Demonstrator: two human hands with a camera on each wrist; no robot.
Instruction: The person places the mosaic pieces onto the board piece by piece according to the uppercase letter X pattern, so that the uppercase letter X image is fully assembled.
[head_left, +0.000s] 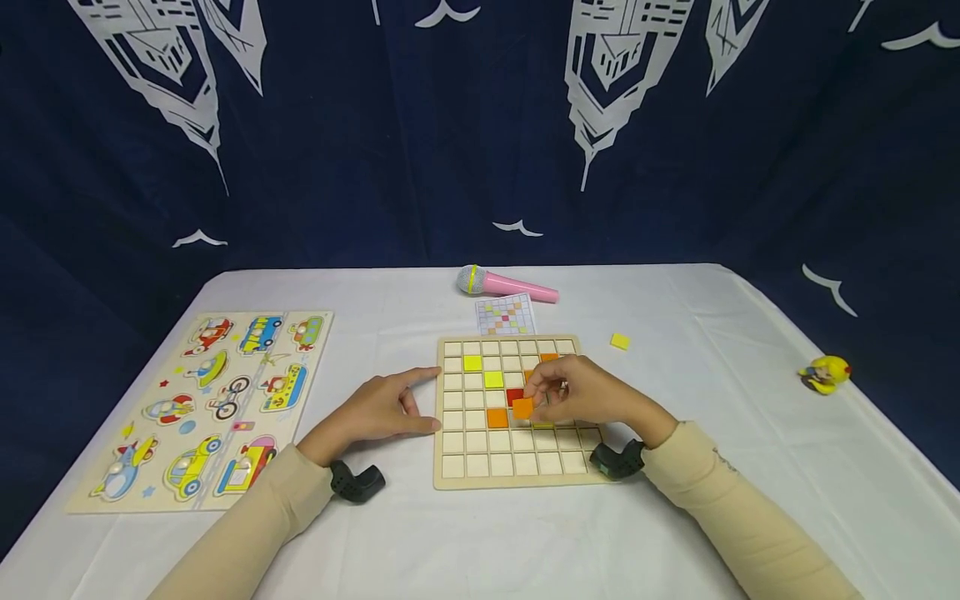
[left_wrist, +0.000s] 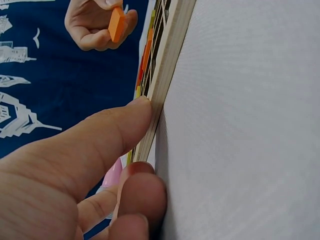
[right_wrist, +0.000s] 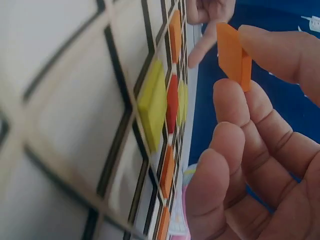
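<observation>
A wooden grid board (head_left: 480, 482) lies flat, with several yellow, orange and red square tiles in its cells. Over its middle, my right hand (head_left: 573, 390) pinches an orange tile (right_wrist: 231, 57) between thumb and fingertips, raised off the grid in the right wrist view. A red tile (head_left: 514, 397) and an orange tile (head_left: 497, 417) sit close by in their cells. At the board's left edge my left hand (head_left: 382, 406) touches the rim with thumb and index finger spread apart. The left wrist view shows that thumb (left_wrist: 120, 125) against the wooden edge.
A patterned card (head_left: 506, 315) lies behind the board, with a pink microphone (head_left: 517, 287) beyond it. One loose yellow tile (head_left: 620, 342) is to the right. A picture puzzle (head_left: 172, 400) lies far left, and a small yellow figurine (head_left: 825, 374) sits far right.
</observation>
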